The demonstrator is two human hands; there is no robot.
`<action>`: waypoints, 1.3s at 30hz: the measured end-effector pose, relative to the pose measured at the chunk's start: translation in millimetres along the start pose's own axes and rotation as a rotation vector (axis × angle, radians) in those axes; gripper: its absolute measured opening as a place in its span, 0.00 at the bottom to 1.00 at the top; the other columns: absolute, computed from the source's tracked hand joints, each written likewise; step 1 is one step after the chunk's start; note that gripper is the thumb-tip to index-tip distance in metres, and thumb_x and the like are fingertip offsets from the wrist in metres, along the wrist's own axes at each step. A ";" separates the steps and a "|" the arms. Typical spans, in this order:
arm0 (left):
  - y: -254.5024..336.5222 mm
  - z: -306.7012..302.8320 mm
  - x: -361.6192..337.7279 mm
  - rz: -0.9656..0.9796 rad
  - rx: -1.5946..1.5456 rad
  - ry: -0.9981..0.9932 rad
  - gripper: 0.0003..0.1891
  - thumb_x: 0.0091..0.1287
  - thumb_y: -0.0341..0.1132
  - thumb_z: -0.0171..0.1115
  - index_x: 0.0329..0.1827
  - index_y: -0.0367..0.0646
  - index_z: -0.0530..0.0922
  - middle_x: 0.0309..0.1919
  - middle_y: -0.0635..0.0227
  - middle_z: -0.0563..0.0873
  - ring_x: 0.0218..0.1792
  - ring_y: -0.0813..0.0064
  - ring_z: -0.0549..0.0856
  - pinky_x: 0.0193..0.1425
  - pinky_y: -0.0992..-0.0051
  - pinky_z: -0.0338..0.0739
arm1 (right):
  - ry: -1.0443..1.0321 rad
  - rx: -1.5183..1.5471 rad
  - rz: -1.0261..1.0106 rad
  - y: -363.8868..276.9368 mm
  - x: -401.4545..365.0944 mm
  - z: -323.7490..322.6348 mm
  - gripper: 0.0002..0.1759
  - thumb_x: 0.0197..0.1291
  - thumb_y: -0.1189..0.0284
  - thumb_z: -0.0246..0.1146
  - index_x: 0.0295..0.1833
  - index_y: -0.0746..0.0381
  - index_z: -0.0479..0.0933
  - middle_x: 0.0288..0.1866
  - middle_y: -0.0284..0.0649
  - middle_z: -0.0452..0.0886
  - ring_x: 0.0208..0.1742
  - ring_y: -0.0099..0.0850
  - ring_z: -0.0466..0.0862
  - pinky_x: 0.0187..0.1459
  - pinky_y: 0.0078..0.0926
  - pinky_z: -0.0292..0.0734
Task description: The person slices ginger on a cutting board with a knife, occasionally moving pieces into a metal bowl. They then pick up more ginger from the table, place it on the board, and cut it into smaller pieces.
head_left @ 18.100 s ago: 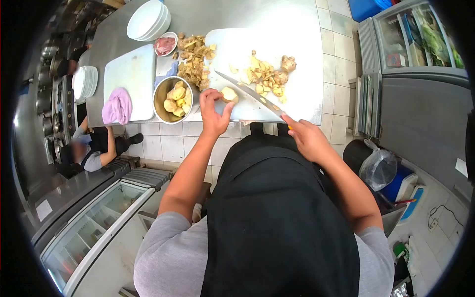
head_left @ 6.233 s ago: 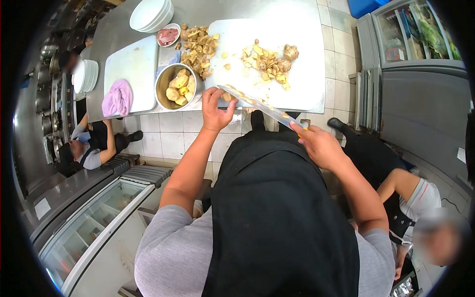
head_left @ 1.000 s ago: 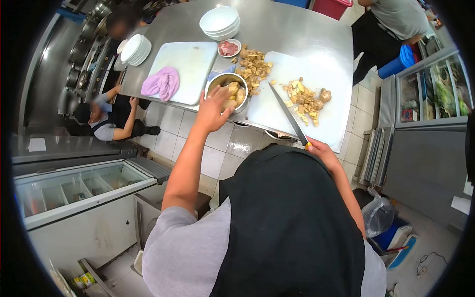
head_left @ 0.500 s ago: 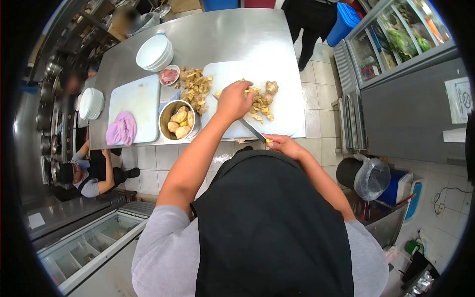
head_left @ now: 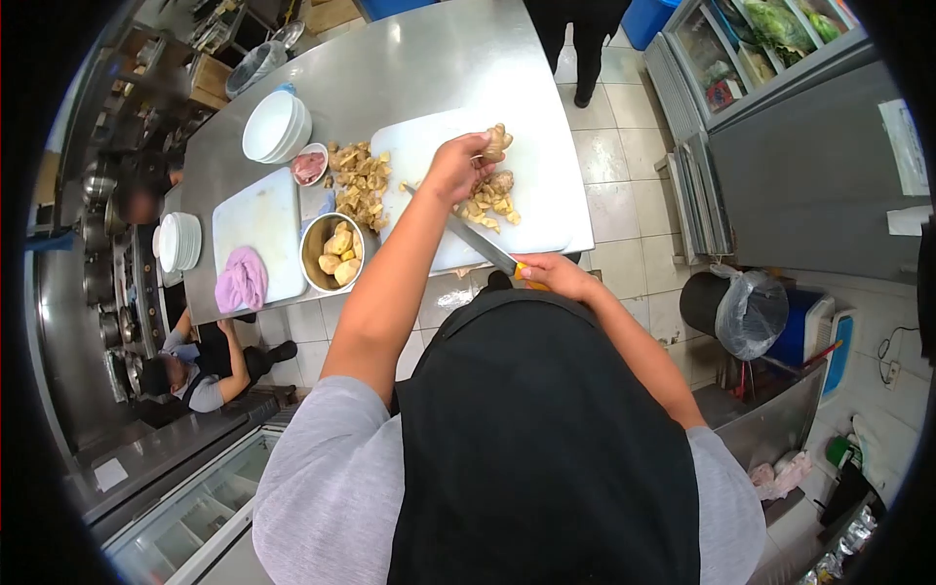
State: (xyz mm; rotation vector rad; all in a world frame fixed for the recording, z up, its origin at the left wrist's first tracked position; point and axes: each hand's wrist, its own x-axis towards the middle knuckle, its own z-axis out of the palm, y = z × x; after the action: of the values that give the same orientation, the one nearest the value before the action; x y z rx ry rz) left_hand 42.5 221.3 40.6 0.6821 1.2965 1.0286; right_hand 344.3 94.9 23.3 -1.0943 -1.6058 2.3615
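Note:
My left hand is closed around a knobby piece of ginger root, held above the white cutting board. In my right hand is the yellow handle of a knife; its blade points up and left across the board's near edge, partly hidden by my left forearm. Another unpeeled ginger piece lies on the board by small yellowish scraps. Left of them is a heap of brown peelings. A metal pot holds several pale yellow peeled pieces.
A second cutting board carries a pink cloth. White bowls and a small dish of raw meat stand behind it on the steel table. One person is at the left; another's dark-trousered legs show beyond the table.
My left hand has taken up a ginger piece from the board and raised it. The knife stays in my right hand, low by the board's edge. The whole view has shifted a little.

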 end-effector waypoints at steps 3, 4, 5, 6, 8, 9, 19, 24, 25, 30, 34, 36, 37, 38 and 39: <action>28.4 -19.5 -68.4 -0.021 -0.456 -0.124 0.20 0.92 0.38 0.62 0.78 0.37 0.82 0.71 0.56 0.92 0.64 0.58 0.94 0.64 0.62 0.90 | -0.022 -0.033 0.032 -1.7 1.6 -7.7 0.28 0.93 0.63 0.65 0.91 0.57 0.79 0.64 0.29 0.89 0.61 0.21 0.84 0.69 0.28 0.84; 31.8 -25.2 -86.7 0.040 -0.488 -0.111 0.21 0.94 0.40 0.60 0.81 0.37 0.81 0.73 0.56 0.92 0.66 0.58 0.94 0.66 0.62 0.90 | -0.019 -0.050 0.043 -3.6 1.8 -7.5 0.28 0.93 0.63 0.65 0.91 0.56 0.79 0.64 0.29 0.89 0.63 0.22 0.84 0.70 0.29 0.84; 31.3 -31.1 -101.1 0.101 -0.522 -0.098 0.22 0.95 0.41 0.59 0.83 0.37 0.79 0.74 0.57 0.91 0.68 0.57 0.94 0.67 0.62 0.89 | -0.022 -0.012 0.044 -5.1 -0.4 -7.5 0.28 0.93 0.64 0.65 0.91 0.57 0.79 0.66 0.30 0.89 0.63 0.22 0.84 0.71 0.29 0.84; 26.8 -38.8 -113.6 0.103 -0.528 -0.089 0.22 0.95 0.41 0.59 0.83 0.37 0.79 0.74 0.57 0.91 0.68 0.57 0.94 0.67 0.62 0.89 | -0.031 -0.017 0.049 -6.2 -1.6 -7.4 0.28 0.93 0.64 0.65 0.91 0.57 0.79 0.66 0.30 0.89 0.63 0.22 0.84 0.71 0.29 0.84; 18.8 -57.3 -136.2 0.168 -0.585 -0.096 0.23 0.95 0.42 0.60 0.83 0.38 0.78 0.75 0.56 0.91 0.71 0.55 0.92 0.68 0.61 0.89 | -0.019 -0.049 0.022 -10.5 -1.4 -7.3 0.28 0.93 0.66 0.65 0.90 0.57 0.80 0.68 0.31 0.90 0.64 0.22 0.84 0.71 0.30 0.84; 8.1 -70.4 -142.5 0.172 -0.618 -0.138 0.24 0.94 0.42 0.60 0.84 0.38 0.78 0.76 0.56 0.90 0.73 0.55 0.92 0.70 0.60 0.88 | -0.025 -0.085 -0.007 -4.9 1.1 -10.4 0.28 0.92 0.66 0.65 0.90 0.57 0.80 0.70 0.32 0.89 0.65 0.24 0.85 0.71 0.31 0.84; -33.7 -86.0 -187.6 0.345 -0.308 0.118 0.20 0.88 0.31 0.69 0.79 0.38 0.82 0.71 0.58 0.93 0.70 0.61 0.93 0.75 0.57 0.87 | 0.032 -0.039 0.034 -10.3 -5.7 1.2 0.29 0.92 0.64 0.66 0.90 0.59 0.80 0.58 0.28 0.87 0.51 0.20 0.83 0.58 0.26 0.83; -75.7 -86.5 -190.8 0.639 0.774 0.427 0.21 0.77 0.24 0.77 0.72 0.39 0.87 0.68 0.53 0.93 0.71 0.45 0.91 0.76 0.53 0.87 | 0.116 -0.209 0.057 -13.2 -9.1 16.9 0.28 0.92 0.66 0.64 0.90 0.56 0.80 0.50 0.27 0.86 0.46 0.20 0.83 0.53 0.24 0.84; -85.4 -88.1 -188.4 0.708 0.803 0.402 0.22 0.73 0.23 0.78 0.69 0.39 0.87 0.68 0.50 0.92 0.72 0.39 0.89 0.75 0.53 0.87 | 0.169 -0.231 0.121 -19.0 -14.2 23.2 0.27 0.92 0.67 0.64 0.90 0.55 0.81 0.47 0.27 0.85 0.44 0.19 0.82 0.51 0.24 0.84; -108.4 -76.1 -189.8 0.939 0.927 0.500 0.17 0.70 0.27 0.82 0.60 0.40 0.88 0.62 0.52 0.92 0.68 0.41 0.88 0.74 0.51 0.83 | 0.332 -0.336 0.007 -15.5 -26.5 39.7 0.29 0.90 0.69 0.66 0.90 0.52 0.80 0.43 0.39 0.87 0.43 0.34 0.86 0.52 0.35 0.85; -121.7 -76.5 -178.1 0.930 0.918 0.560 0.15 0.70 0.29 0.82 0.56 0.40 0.88 0.54 0.55 0.88 0.56 0.47 0.85 0.64 0.51 0.81 | 0.333 -0.713 -0.237 -26.0 -45.8 45.1 0.32 0.87 0.71 0.68 0.91 0.49 0.78 0.46 0.53 0.87 0.44 0.55 0.86 0.53 0.51 0.84; -120.0 -73.1 -178.4 0.891 0.914 0.602 0.15 0.69 0.30 0.82 0.56 0.41 0.88 0.52 0.56 0.88 0.56 0.47 0.84 0.64 0.52 0.80 | 0.308 -0.758 -0.193 -39.4 -59.3 47.0 0.32 0.87 0.70 0.69 0.91 0.48 0.78 0.45 0.52 0.85 0.44 0.55 0.86 0.53 0.52 0.84; -122.6 -73.3 -176.7 0.886 0.917 0.590 0.15 0.69 0.30 0.82 0.56 0.41 0.88 0.52 0.56 0.88 0.56 0.47 0.84 0.64 0.52 0.80 | 0.280 -0.808 -0.158 -44.9 -65.7 48.3 0.32 0.86 0.69 0.69 0.91 0.47 0.78 0.45 0.52 0.84 0.45 0.55 0.85 0.52 0.53 0.83; -124.7 -73.9 -175.3 0.869 0.930 0.610 0.15 0.70 0.31 0.83 0.56 0.40 0.88 0.52 0.55 0.88 0.56 0.48 0.84 0.65 0.53 0.79 | 0.284 -0.798 -0.152 -49.5 -72.0 49.8 0.32 0.86 0.69 0.69 0.91 0.47 0.78 0.45 0.52 0.84 0.45 0.55 0.85 0.52 0.53 0.83; -125.7 -74.5 -173.6 0.854 0.943 0.630 0.15 0.70 0.32 0.83 0.56 0.40 0.88 0.53 0.54 0.88 0.55 0.48 0.84 0.65 0.53 0.78 | 0.267 -0.822 -0.150 -53.8 -78.0 50.9 0.32 0.86 0.69 0.69 0.91 0.47 0.78 0.44 0.52 0.82 0.44 0.55 0.85 0.51 0.53 0.83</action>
State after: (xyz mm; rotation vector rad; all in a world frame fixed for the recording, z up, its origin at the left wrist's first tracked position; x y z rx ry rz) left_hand 5.4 2.7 -7.1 1.8399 2.1497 1.3342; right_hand 355.0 44.9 117.9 -1.2477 -2.4902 1.3671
